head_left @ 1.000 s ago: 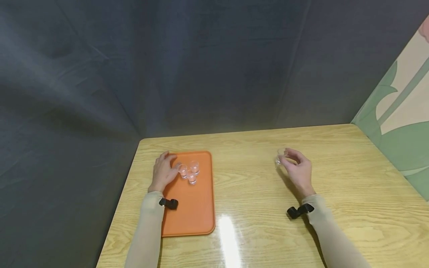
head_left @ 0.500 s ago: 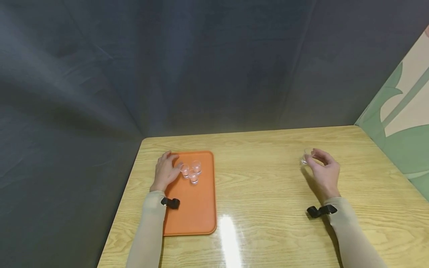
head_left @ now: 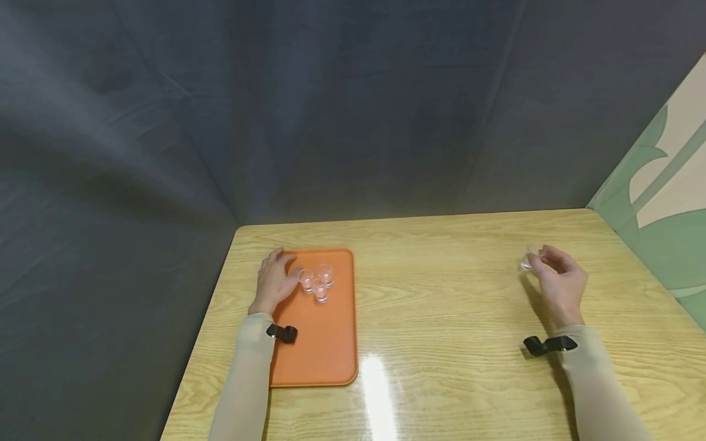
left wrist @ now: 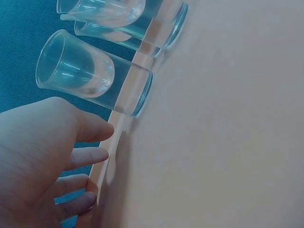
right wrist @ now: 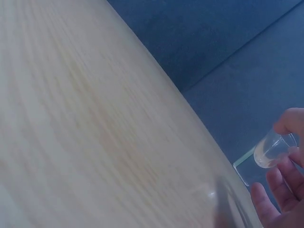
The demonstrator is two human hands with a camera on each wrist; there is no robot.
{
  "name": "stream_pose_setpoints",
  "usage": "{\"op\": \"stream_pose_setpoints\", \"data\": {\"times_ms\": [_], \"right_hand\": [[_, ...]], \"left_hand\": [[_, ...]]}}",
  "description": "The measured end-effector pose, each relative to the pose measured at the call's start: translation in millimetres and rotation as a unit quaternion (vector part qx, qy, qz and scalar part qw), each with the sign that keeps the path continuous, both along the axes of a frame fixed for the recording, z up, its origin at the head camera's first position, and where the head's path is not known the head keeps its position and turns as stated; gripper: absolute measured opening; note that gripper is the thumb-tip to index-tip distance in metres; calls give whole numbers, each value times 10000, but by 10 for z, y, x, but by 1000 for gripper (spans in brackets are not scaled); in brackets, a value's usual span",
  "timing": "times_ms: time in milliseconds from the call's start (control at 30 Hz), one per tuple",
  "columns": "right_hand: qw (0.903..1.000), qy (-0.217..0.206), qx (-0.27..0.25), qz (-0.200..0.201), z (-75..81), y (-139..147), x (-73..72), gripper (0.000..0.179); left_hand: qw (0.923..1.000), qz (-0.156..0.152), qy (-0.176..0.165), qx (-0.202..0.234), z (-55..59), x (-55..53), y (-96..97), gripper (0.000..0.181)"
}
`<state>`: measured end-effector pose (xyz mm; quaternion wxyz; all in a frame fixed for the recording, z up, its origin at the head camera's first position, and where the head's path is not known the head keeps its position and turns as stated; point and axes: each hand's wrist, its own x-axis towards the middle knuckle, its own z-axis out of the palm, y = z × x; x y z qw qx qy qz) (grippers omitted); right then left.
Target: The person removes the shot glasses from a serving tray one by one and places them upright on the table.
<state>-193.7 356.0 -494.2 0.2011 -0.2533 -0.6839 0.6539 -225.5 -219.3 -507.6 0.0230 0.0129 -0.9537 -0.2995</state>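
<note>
Three clear shot glasses (head_left: 321,293) stand upright in a tight cluster on the orange tray (head_left: 317,349). Beside them is my left hand (head_left: 274,283), its fingers loosely bent and holding nothing. The left wrist view shows the thumb close to the nearest shot glass (left wrist: 95,73). Far to the right, over the wooden table, my right hand (head_left: 562,283) pinches another clear shot glass (head_left: 527,261) near its rim between thumb and fingers. In the right wrist view this shot glass (right wrist: 268,154) shows its thick base, with the table surface close by.
The wooden table (head_left: 441,318) runs between the tray and my right hand. A dark cloth (head_left: 364,110) hangs behind its back edge and along the left side. At the right edge is a wall panel (head_left: 670,245) with green leaf shapes.
My right hand has carried its shot glass farther right across the table, slowing in the last half second. The left hand and the glasses on the tray stay in place.
</note>
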Motion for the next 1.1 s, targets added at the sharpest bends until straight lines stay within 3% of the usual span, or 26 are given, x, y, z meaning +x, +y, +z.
{"op": "stream_pose_setpoints", "data": {"times_ms": [367, 833, 1100], "right_hand": [[9995, -223, 222, -39, -128, 80, -14, 53], [9998, -146, 32, -103, -172, 58, 0, 38], [9996, -184, 153, -113, -166, 51, 0, 45]], "left_hand": [[10000, 15, 2, -6, -19, -12, -1, 50], [10000, -12, 19, -1, -26, -9, -11, 50], [10000, 21, 17, 27, -31, -16, -11, 49]]}}
